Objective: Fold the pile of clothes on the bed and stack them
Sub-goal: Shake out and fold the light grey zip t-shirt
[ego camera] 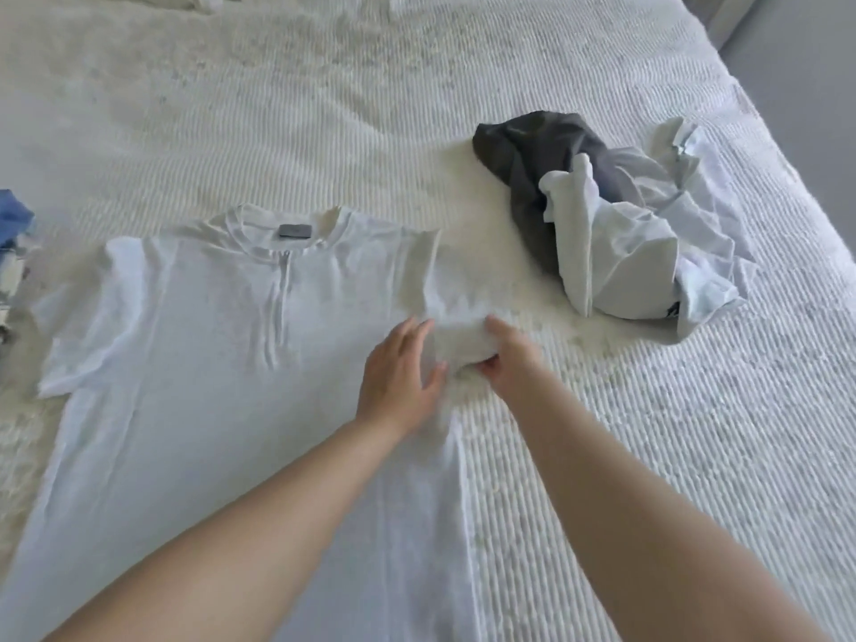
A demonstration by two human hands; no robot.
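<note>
A white T-shirt lies spread flat on the bed, collar at the far side with a grey label. Its right sleeve is bunched between my hands. My left hand lies flat on the shirt with fingers straight, next to the sleeve. My right hand grips the bunched sleeve, fingers curled round the cloth. To the right sits a loose pile: a dark grey garment under crumpled white and pale blue clothes.
The white ribbed bedspread covers the whole bed. Blue fabric shows at the left edge. More pale cloth lies at the far top left. The bed's right edge meets a grey floor.
</note>
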